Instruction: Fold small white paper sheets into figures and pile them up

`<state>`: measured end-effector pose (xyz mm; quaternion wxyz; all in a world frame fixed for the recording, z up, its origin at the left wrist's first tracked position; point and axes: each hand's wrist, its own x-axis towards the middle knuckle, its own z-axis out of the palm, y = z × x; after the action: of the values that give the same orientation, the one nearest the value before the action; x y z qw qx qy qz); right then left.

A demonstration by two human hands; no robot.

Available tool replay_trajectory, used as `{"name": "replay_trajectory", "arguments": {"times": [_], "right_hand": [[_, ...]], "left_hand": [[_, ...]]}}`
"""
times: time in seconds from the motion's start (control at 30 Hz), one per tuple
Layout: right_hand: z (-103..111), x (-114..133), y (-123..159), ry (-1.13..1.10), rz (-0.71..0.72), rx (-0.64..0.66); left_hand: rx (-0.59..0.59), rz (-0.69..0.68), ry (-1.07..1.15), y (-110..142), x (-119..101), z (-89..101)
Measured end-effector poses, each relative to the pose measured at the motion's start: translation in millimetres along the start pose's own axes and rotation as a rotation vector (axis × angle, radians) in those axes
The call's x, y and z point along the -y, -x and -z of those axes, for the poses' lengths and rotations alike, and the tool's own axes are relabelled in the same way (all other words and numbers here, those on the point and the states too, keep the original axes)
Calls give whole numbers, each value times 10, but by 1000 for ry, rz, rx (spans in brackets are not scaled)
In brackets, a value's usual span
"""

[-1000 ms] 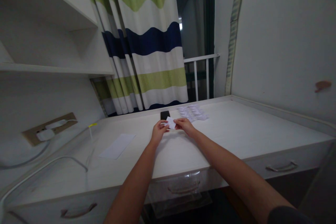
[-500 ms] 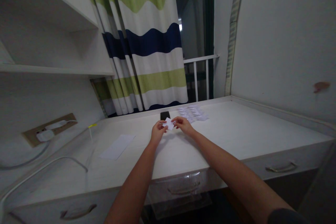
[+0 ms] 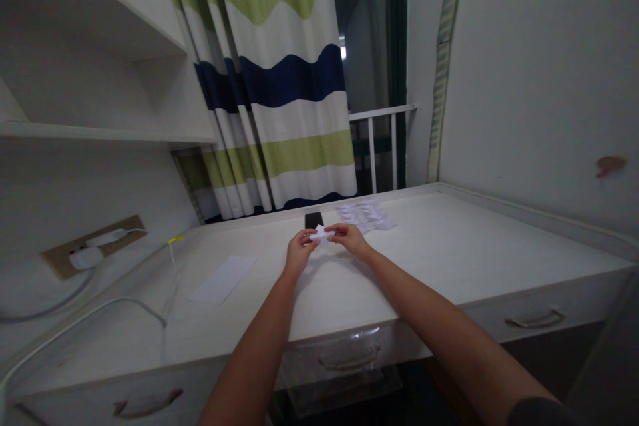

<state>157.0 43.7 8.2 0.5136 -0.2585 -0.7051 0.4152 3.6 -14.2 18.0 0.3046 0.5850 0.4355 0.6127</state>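
Note:
Both hands are over the middle of the white desk [image 3: 449, 246]. My left hand [image 3: 300, 251] and my right hand [image 3: 351, 239] pinch a small piece of white paper [image 3: 322, 235] between them, and its shape looks bent or folded. Just beyond my fingers lies a black phone [image 3: 314, 219], face down or dark. Several small white paper pieces [image 3: 365, 214] are spread out flat beyond my right hand.
A long white paper sheet [image 3: 223, 279] lies left of my hands. A thin white cable [image 3: 100, 309] runs from a wall socket strip [image 3: 92, 251] past the desk's left side. Curtains and a white railing stand behind; drawers with handles sit below the front edge.
The paper piece has dropped lower and now looks flatter and bent between my fingers. My hands have drawn slightly closer together.

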Motion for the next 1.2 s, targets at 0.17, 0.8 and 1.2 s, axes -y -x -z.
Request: {"name": "replay_trajectory", "arguments": {"times": [0.17,0.8,1.2], "right_hand": [[2,-1,-11,-5,-40,-10],[0,21,-18,107,32,-30],[3,-19,-8,106,54,42]], "left_hand": [[-9,0,-22,4,-13,1],[-72,-100,-94,-12,11,6],[26,-94,-93,-7,41,9]]}}
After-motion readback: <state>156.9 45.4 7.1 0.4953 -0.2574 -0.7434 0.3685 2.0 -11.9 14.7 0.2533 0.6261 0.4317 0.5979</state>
